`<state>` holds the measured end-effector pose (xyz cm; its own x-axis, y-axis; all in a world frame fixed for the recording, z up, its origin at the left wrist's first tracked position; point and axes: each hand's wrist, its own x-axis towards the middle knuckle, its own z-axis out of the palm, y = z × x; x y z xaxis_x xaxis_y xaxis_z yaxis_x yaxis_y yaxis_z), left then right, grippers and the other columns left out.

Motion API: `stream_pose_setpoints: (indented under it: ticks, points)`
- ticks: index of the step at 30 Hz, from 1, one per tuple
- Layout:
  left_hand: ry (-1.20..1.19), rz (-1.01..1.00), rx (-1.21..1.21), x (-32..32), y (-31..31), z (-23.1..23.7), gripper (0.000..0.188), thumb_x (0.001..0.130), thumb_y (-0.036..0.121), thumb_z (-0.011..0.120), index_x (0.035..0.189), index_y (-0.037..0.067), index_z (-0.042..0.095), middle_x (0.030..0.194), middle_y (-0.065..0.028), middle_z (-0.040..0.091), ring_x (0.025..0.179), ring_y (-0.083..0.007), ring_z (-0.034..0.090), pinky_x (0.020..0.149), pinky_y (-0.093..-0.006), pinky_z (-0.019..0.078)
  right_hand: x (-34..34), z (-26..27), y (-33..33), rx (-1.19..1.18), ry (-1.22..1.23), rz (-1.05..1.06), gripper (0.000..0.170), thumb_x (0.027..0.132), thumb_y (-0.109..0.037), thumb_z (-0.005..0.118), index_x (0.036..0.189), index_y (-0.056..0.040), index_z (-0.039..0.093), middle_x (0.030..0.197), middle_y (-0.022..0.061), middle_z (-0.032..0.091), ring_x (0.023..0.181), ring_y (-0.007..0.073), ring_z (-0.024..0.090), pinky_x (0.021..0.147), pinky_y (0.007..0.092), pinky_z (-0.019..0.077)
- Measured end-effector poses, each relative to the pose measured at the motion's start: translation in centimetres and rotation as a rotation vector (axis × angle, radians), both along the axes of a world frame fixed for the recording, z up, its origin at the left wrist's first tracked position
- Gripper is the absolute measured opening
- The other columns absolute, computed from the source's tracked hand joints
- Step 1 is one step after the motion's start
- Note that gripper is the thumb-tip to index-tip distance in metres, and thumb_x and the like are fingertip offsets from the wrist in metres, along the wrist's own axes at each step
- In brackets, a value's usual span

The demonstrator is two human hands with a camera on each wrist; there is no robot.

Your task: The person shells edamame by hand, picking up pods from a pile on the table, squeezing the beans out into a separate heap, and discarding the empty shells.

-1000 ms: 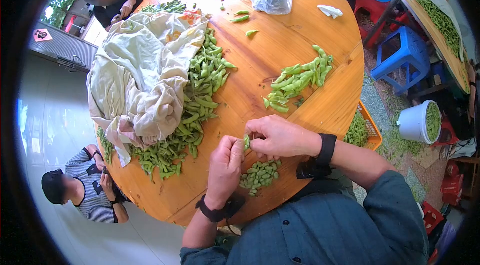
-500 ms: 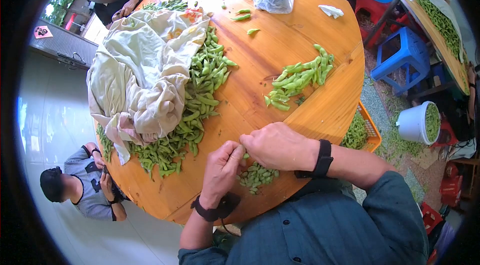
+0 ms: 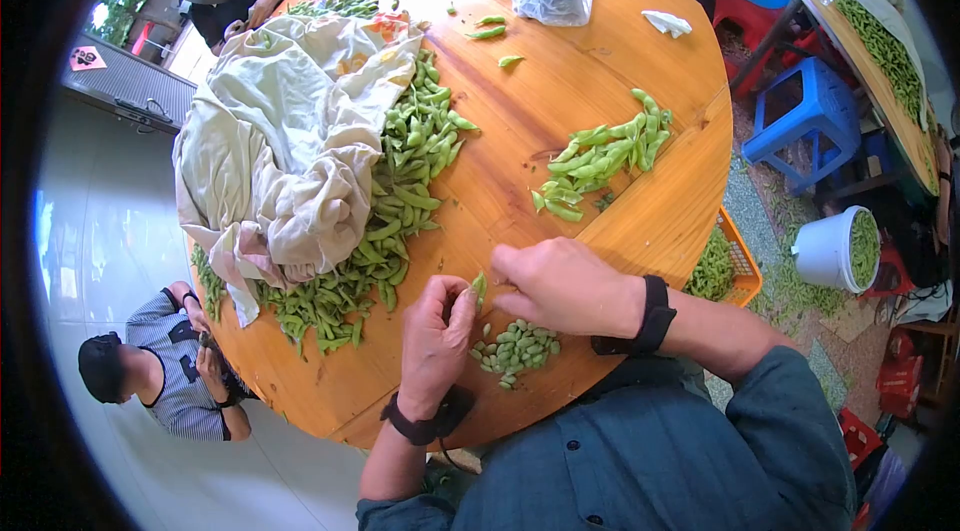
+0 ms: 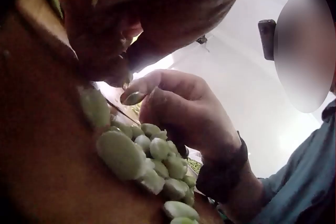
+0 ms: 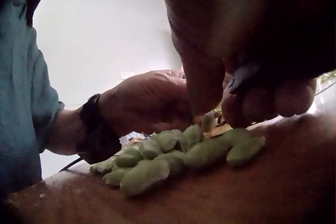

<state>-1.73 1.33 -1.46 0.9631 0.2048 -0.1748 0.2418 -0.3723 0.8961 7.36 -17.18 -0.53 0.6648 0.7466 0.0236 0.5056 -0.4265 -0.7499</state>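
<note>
Person (image 3: 175,371) in a black cap and striped top is farthest left of the grip. Cloth (image 3: 290,141) lies rumpled over part of the big heap (image 3: 400,201) of green pods, left of the grip and beyond it on the table (image 3: 490,171). The left hand (image 3: 435,336) has a narrow grip: thumb and fingers pinch a pod (image 3: 480,287), which stands up from the fingertips. Just nearer the body than the grip, shelled beans (image 3: 515,351) lie piled on the table. The right hand (image 3: 565,286) meets the left from the right, its grip narrow too: thumb and forefinger pinch a green piece (image 4: 134,98); bean or pod end, I cannot tell. Beyond the grip and to its right is a smaller pile (image 3: 610,156) of pods. Farther right, off the table, are an orange basket (image 3: 742,266) of greens, a blue stool (image 3: 805,111) and a white bucket (image 3: 825,251).
</note>
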Motion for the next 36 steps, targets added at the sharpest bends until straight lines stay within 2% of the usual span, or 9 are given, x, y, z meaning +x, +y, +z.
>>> stream_pose_setpoints:
  ticks: [6,16,19,21,25,28,30,34,36]
  points:
    - [-0.042,-0.036,-0.038,0.1,-1.0,0.1,0.010,0.091,0.004,0.067,0.097,0.002,0.060,0.073,0.0028,0.054,0.063,-0.0045,0.048,0.057,-0.0224,0.0419,0.7,-1.8,0.1,0.318,0.190,-0.106,0.022,0.084,-0.016,0.067,0.094,0.0026,0.064,0.081,0.0245,0.067,0.079,0.0420,0.068,0.071,0.0469,0.0544]
    - [-0.042,0.004,-0.134,0.5,-1.1,-0.2,0.015,0.086,0.000,0.070,0.100,0.000,0.063,0.082,-0.0005,0.064,0.068,-0.0061,0.057,0.062,-0.0224,0.0486,1.3,-1.5,-0.3,0.311,0.312,-0.160,0.022,0.080,-0.015,0.064,0.087,0.0048,0.068,0.079,0.0247,0.066,0.076,0.0388,0.067,0.071,0.0441,0.0532]
    - [-0.039,0.016,-0.094,0.4,-1.8,1.0,0.015,0.086,0.001,0.072,0.099,0.000,0.064,0.083,-0.0018,0.066,0.069,-0.0080,0.060,0.064,-0.0234,0.0503,1.4,-1.4,-0.4,0.314,0.315,-0.098,0.021,0.082,-0.016,0.063,0.087,0.0047,0.067,0.072,0.0205,0.066,0.066,0.0307,0.068,0.063,0.0396,0.0542]
    - [-0.083,-0.026,-0.027,0.4,-2.0,1.4,0.016,0.086,0.001,0.073,0.099,0.000,0.064,0.081,-0.0021,0.067,0.070,-0.0089,0.061,0.063,-0.0244,0.0510,1.5,-0.7,-0.6,0.278,0.720,-0.087,0.019,0.084,-0.015,0.062,0.086,0.0035,0.066,0.066,0.0138,0.064,0.056,0.0201,0.065,0.054,0.0336,0.0532]
    - [-0.222,-0.132,0.159,0.3,-1.7,1.0,0.014,0.089,-0.001,0.070,0.101,0.000,0.062,0.081,0.0003,0.065,0.070,-0.0039,0.057,0.062,-0.0202,0.0474,1.3,-0.9,-0.6,0.288,0.807,-0.082,0.017,0.085,-0.015,0.061,0.085,0.0018,0.066,0.064,0.0091,0.062,0.051,0.0128,0.062,0.048,0.0294,0.0514]
    - [-0.205,-0.120,0.081,0.2,-1.7,0.8,0.013,0.091,0.000,0.069,0.101,-0.001,0.061,0.078,-0.0013,0.064,0.068,-0.0056,0.057,0.061,-0.0217,0.0480,1.1,-1.0,-0.5,0.318,0.816,-0.076,0.016,0.085,-0.015,0.062,0.084,0.0008,0.066,0.064,0.0083,0.062,0.052,0.0121,0.061,0.050,0.0284,0.0505]
    - [-0.028,0.000,-0.278,0.2,-2.0,1.0,0.007,0.095,0.003,0.064,0.099,-0.001,0.059,0.076,-0.0032,0.064,0.065,-0.0086,0.059,0.059,-0.0234,0.0485,0.8,-1.2,-0.4,0.366,0.718,-0.097,0.015,0.084,-0.015,0.064,0.083,0.0002,0.066,0.065,0.0077,0.063,0.055,0.0112,0.060,0.051,0.0290,0.0493]
    - [0.027,0.008,-0.510,0.5,-1.4,0.9,0.005,0.099,0.006,0.060,0.100,0.001,0.060,0.077,-0.0030,0.065,0.065,-0.0082,0.060,0.058,-0.0209,0.0489,0.8,-1.3,-0.4,0.377,0.716,-0.097,0.015,0.084,-0.014,0.064,0.082,0.0000,0.066,0.066,0.0086,0.064,0.060,0.0116,0.060,0.056,0.0315,0.0493]
    - [0.079,0.008,-0.585,0.7,-1.3,1.1,0.005,0.100,0.007,0.058,0.099,0.002,0.058,0.076,-0.0027,0.064,0.064,-0.0082,0.060,0.057,-0.0212,0.0493,0.8,-0.8,-0.5,0.362,0.941,-0.110,0.017,0.083,-0.015,0.065,0.083,0.0015,0.066,0.069,0.0141,0.065,0.065,0.0179,0.063,0.061,0.0365,0.0502]
